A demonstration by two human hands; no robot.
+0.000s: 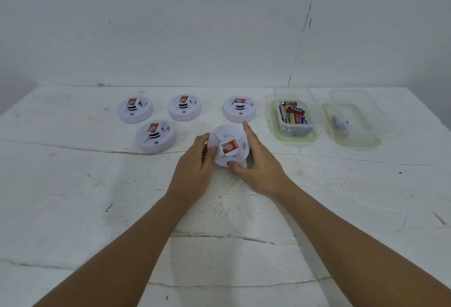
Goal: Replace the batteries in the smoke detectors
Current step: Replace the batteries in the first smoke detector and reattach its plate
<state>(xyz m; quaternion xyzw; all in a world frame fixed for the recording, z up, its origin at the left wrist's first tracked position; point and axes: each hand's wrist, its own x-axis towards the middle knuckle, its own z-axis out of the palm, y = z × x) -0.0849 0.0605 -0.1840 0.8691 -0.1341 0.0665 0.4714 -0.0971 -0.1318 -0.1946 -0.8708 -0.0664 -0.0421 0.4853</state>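
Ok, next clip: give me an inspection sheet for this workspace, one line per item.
Surface: white table, cracked and scuffed.
Job's things: held smoke detector, both hands gripping its rim; four more smoke detectors, three in the back row, one in front; clear battery box holding several batteries; second clear box with one blue battery.
Clutter: nothing seen.
Grips: left hand on the detector's left edge, thumb on top; right hand on its right side, thumb at the front.
Cables: nothing seen.
Surroundings: plain white wall with a dark cracked line on the right.

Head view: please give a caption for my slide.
Both hands grip one smoke detector; four others wait.
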